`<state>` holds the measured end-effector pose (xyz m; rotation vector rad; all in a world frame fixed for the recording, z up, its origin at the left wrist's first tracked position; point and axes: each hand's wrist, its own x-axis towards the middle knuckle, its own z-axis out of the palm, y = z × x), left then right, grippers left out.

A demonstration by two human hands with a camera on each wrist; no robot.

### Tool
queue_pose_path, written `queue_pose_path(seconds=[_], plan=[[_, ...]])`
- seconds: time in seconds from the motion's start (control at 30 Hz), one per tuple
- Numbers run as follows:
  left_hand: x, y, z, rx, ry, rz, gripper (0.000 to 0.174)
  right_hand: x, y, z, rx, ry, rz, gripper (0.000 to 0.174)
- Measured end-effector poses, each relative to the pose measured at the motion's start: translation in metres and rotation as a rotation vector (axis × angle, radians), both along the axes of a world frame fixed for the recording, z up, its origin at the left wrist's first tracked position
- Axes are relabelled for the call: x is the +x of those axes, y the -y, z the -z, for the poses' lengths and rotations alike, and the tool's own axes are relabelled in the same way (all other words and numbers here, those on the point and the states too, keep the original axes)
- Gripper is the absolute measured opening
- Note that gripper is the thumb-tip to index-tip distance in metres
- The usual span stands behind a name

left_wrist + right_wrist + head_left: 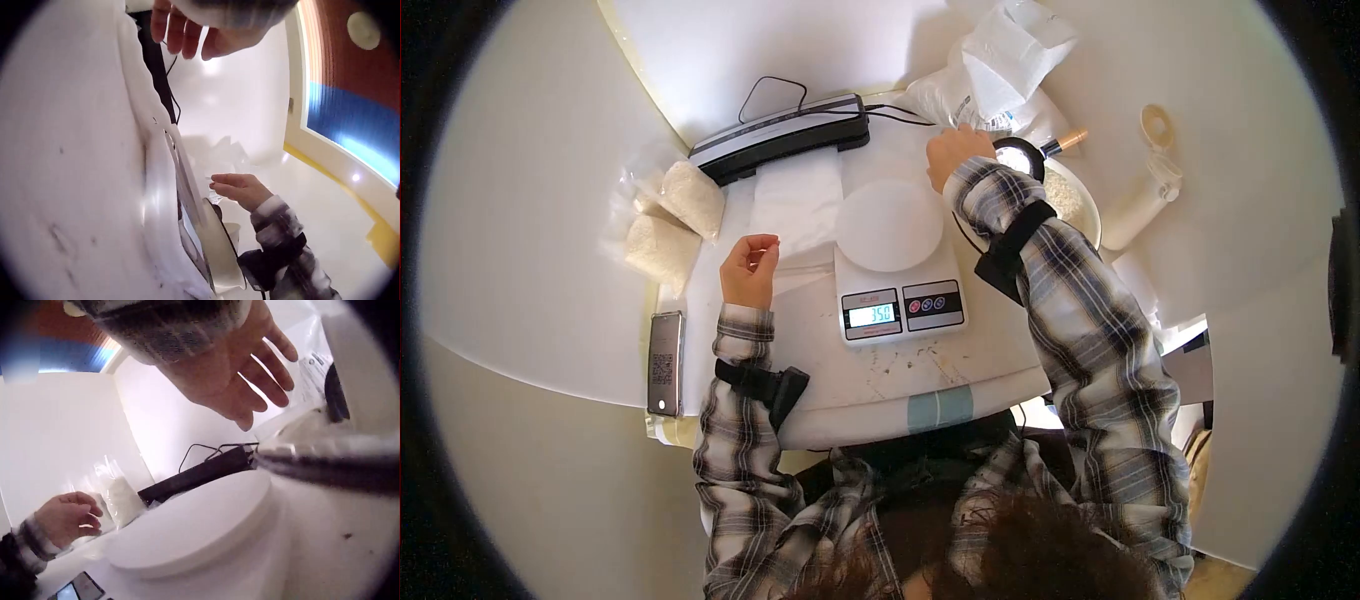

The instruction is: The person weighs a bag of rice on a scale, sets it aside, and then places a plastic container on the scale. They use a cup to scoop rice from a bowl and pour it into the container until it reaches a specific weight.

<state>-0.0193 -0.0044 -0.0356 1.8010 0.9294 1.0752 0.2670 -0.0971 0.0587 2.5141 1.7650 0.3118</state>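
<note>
A white kitchen scale [902, 318] stands between the hands, its display lit and its round platform [890, 225] bare. My left hand [748, 270] hovers to the left of it with loosely bent fingers and holds nothing. Close by lie flat clear plastic bags [798, 200]. Beyond the scale, my right hand [958, 152] reaches toward a large white plastic bag [1000, 75]; in the right wrist view its fingers are spread with nothing in them. Beside that hand, a round black-rimmed utensil [1020, 158] with a wooden-coloured handle lies over a bowl of white grains [1065, 198], partly hidden by the sleeve.
A black and silver vacuum sealer [785, 135] with a cord sits at the back. Filled bags of white grains [662, 250] stand at the left, a phone [665, 365] near the front left. A clear container [1145, 205] and a ring-shaped lid [1157, 128] are at the right.
</note>
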Motion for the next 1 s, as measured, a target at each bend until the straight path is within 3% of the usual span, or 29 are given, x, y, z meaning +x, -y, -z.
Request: queue_pose_path(seconds=[0.4, 0.47, 0.6, 0.67, 0.7, 0.77, 1.0], plan=[[0.005, 0.004, 0.003, 0.013, 0.080, 0.026, 0.012, 0.016, -0.018, 0.021, 0.056, 0.075, 0.091, 0.012], [0.006, 0.004, 0.005, 0.007, 0.086, 0.032, 0.012, 0.023, -0.017, 0.024, 0.254, 0.055, -0.021, 0.010], [0.010, 0.010, 0.001, -0.012, 0.079, 0.047, 0.012, 0.006, 0.002, -0.005, 0.339, -0.125, -0.132, 0.007], [0.007, 0.008, 0.002, -0.016, 0.035, 0.052, 0.013, -0.011, 0.020, -0.012, 0.348, -0.322, -0.315, 0.007], [0.007, 0.007, 0.002, -0.020, -0.004, 0.056, 0.013, -0.019, 0.029, -0.012, 0.347, -0.318, -0.313, 0.007], [0.009, 0.007, 0.001, -0.015, 0.002, 0.065, 0.013, -0.034, 0.045, -0.008, 0.380, -0.243, -0.540, 0.006], [0.009, 0.009, 0.002, -0.027, 0.011, 0.061, 0.013, -0.050, 0.050, 0.007, 0.371, -0.063, -0.588, 0.005]])
